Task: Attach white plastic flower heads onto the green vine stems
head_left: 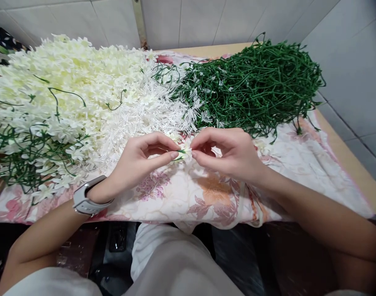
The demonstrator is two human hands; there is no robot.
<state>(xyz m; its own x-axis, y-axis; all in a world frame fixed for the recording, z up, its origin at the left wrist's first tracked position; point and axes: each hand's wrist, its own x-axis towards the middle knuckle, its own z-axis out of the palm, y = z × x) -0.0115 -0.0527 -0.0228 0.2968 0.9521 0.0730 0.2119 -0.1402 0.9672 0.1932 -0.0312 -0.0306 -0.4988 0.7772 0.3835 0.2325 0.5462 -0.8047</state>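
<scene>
The table [354, 164] runs along a tiled wall, and a flowered cloth [299, 164] covers most of it, hanging over the near edge above my lap. On my left, a big heap of cream-white fake flowers [83, 78] takes up much of the cloth, with a few green strands running through it. At the back right lies a thick tangle of green plastic stems [258, 82]. Between the two heaps is a spread of thin white spiky pieces [151, 111].

My left hand [138, 158] and right hand [231, 154] meet over the cloth near the front, just below the spiky pieces. I wear a watch [86, 199] on my left wrist. Each grip is closed, thumb and forefinger pinching one small white flower [186, 155] from either side. A short bit of green shows at my left fingertips. The flower is held just above the cloth, between my two hands.
</scene>
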